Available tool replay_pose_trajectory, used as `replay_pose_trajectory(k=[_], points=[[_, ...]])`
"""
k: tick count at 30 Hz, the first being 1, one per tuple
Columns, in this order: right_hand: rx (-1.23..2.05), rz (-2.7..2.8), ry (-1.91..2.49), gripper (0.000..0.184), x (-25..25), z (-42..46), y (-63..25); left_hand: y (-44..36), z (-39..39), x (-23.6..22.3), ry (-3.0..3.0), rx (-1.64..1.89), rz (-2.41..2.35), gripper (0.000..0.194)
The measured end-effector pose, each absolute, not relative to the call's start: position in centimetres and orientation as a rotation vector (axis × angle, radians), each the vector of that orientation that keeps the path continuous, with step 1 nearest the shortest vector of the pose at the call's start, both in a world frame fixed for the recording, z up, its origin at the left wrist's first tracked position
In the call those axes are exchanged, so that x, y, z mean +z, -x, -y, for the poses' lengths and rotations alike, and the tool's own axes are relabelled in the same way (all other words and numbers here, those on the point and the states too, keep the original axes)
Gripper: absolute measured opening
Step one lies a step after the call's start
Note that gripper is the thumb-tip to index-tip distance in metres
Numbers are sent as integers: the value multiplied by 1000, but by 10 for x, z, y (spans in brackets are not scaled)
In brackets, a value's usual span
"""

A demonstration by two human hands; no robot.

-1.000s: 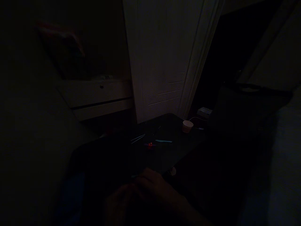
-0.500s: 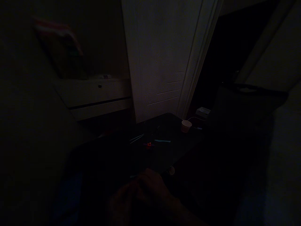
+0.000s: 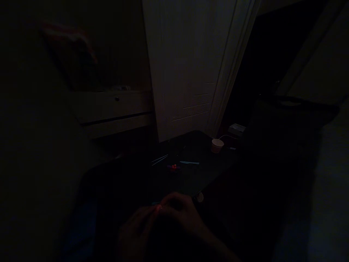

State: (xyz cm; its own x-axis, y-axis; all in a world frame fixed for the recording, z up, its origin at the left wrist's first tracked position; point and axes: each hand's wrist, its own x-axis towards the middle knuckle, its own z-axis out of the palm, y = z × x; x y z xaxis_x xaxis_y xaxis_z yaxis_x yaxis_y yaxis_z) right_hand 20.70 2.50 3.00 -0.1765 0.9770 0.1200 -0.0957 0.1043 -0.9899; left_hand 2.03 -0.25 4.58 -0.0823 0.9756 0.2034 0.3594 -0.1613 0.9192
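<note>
The scene is very dark. My left hand (image 3: 137, 227) and my right hand (image 3: 182, 213) meet at the fingertips over the near part of the dark table. Pinched between them is a small thing with a red glow (image 3: 158, 207), too dim and small to name. Just behind the fingertips, a pale bluish strip (image 3: 155, 202) is partly hidden. Farther off on the table lies a small dark object with a red light (image 3: 173, 167). A light-blue plastic knife (image 3: 189, 162) lies to its right, and two thin sticks (image 3: 159, 160) lie to its left.
A paper cup (image 3: 217, 145) stands at the table's far right corner, with a white cable and a pale box (image 3: 237, 128) beyond. A white door (image 3: 185, 65) rises behind the dark table (image 3: 196, 136). Drawers (image 3: 117, 105) are at left, and a dark bag (image 3: 286, 127) is at right.
A red glow now shows between my fingertips, where it was dark before. My right hand's fingers are more arched, and the two hands have shifted slightly. The room looks a little dimmer.
</note>
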Motion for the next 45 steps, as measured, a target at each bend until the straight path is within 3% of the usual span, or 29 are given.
replay_pose_trajectory(k=[14,17,21,27,32,36,42,45], points=[[921,1640,885,12,45,-5,-211,-44,7,41,-939,1255,-1445,33],[942,1702,893,8,43,-8,-213,-53,14,46,-844,1315,-1392,34],[1112,1547,931,16,41,-9,-213,-61,16,44,-751,1319,-1385,39],[1146,1353,1072,27,43,-1,-205,-51,10,34,-1173,1377,-1546,32],[1085,1289,1117,22,48,-1,-202,-49,10,41,-1649,1529,-1552,16],[1066,1249,1107,14,50,-3,-204,-47,16,43,-1755,1462,-1389,20],[706,1473,960,5,50,-2,-208,-46,20,49,-1507,1270,-1477,17],[490,1596,868,10,45,1,-211,-49,16,52,-1248,1241,-1518,30]])
